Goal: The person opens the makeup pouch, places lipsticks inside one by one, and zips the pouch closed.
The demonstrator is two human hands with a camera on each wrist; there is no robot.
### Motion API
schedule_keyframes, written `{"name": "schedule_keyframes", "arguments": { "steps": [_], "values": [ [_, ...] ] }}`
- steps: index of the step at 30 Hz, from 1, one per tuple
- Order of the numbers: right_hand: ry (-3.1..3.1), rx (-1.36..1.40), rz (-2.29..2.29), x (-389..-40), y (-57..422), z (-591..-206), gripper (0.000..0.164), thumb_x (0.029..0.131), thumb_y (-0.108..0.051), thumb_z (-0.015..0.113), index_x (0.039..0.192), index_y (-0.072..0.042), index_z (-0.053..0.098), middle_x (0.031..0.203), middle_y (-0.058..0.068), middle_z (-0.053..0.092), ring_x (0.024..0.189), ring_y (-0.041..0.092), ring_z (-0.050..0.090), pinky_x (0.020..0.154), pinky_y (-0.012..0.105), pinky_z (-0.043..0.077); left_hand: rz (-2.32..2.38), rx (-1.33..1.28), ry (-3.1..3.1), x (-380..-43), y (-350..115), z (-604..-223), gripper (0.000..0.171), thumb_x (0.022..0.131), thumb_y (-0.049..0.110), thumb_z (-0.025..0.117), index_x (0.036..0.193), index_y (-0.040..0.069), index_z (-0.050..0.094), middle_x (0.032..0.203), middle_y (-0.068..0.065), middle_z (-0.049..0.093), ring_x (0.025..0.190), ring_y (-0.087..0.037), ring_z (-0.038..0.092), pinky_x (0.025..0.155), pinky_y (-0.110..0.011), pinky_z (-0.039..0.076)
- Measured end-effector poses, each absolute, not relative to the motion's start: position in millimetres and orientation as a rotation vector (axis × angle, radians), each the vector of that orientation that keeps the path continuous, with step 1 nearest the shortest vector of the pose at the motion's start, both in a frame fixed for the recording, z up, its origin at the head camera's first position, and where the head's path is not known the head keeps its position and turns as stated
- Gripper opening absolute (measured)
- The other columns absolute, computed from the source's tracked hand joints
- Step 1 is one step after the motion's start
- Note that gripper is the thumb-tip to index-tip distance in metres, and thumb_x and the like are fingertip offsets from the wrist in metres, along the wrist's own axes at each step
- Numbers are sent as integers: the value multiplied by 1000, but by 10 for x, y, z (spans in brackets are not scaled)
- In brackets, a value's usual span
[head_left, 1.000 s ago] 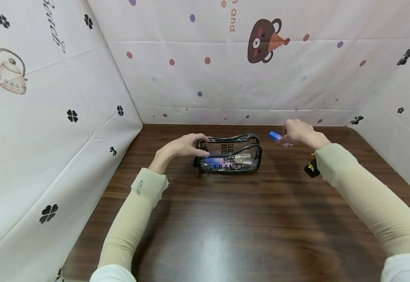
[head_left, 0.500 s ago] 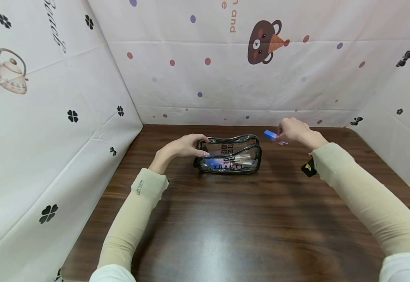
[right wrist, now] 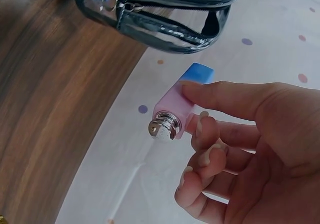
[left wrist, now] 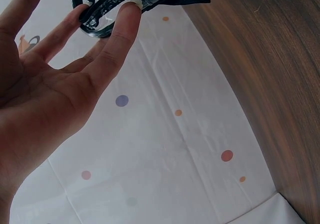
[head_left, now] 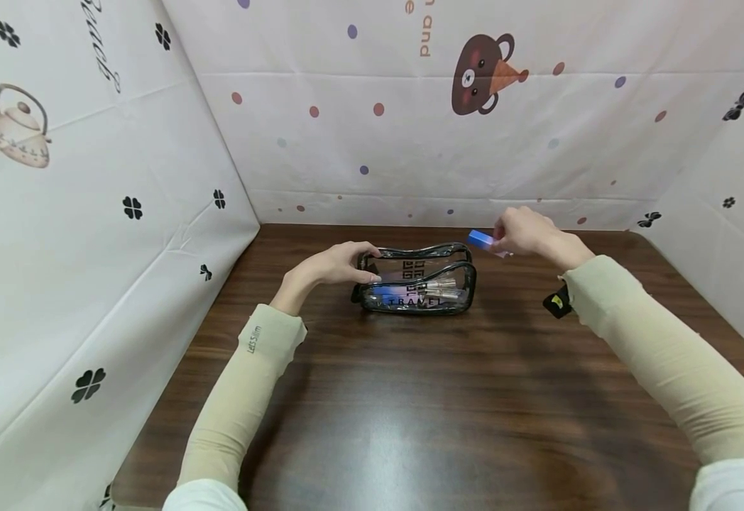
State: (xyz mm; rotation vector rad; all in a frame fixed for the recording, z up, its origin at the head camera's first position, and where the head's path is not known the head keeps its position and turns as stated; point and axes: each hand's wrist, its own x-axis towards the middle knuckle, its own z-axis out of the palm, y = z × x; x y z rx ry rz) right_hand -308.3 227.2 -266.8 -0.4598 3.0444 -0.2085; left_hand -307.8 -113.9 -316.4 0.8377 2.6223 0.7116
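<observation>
A clear zip pouch (head_left: 444, 309) with black trim and "TRAVEL" lettering lies on the table, its top gaping. My left hand (head_left: 334, 264) holds its left end, thumb on the front rim and fingers at the back one. In the left wrist view those fingers touch the black trim (left wrist: 98, 33). Inside the pouch show blue-and-pink and silver-topped items. To the right of the pouch, raised off the table, my right hand (head_left: 525, 231) pinches a small spray bottle (right wrist: 172, 102) between thumb and fingers. The bottle fades from blue to pink and has a silver nozzle.
The dark wooden table (head_left: 372, 397) runs in front of the pouch. A white patterned cloth wall (head_left: 321, 156) rises behind it, with more cloth at both sides. A black strap piece (head_left: 558, 302) hangs at my right wrist.
My right hand has moved left with the spray bottle, bringing it closer to the pouch's right end. The left hand and the pouch have stayed in place.
</observation>
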Motion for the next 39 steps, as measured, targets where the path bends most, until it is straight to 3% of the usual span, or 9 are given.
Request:
{"name": "schedule_keyframes", "arguments": {
  "steps": [27, 39],
  "values": [
    [3042, -733, -292, -3062, 1900, -2598, 13, 80, -21, 67, 76, -9, 66, 67, 4, 64, 54, 15, 51, 49, 29, 39, 723, 838, 2608, -3078, -1138, -3167, 55, 85, 40, 59, 132, 19, 41, 136, -6, 39, 103, -23, 48, 86, -40, 40],
    [3017, -790, -251, -3074, 1811, -2628, 13, 76, -24, 71, 77, -12, 67, 68, 1, 62, 59, 15, 53, 56, 30, 42, 713, 822, 2616, -3082, -1141, -3175, 55, 84, 41, 60, 132, 20, 42, 136, -6, 39, 105, -22, 48, 87, -40, 40]
  ]
}}
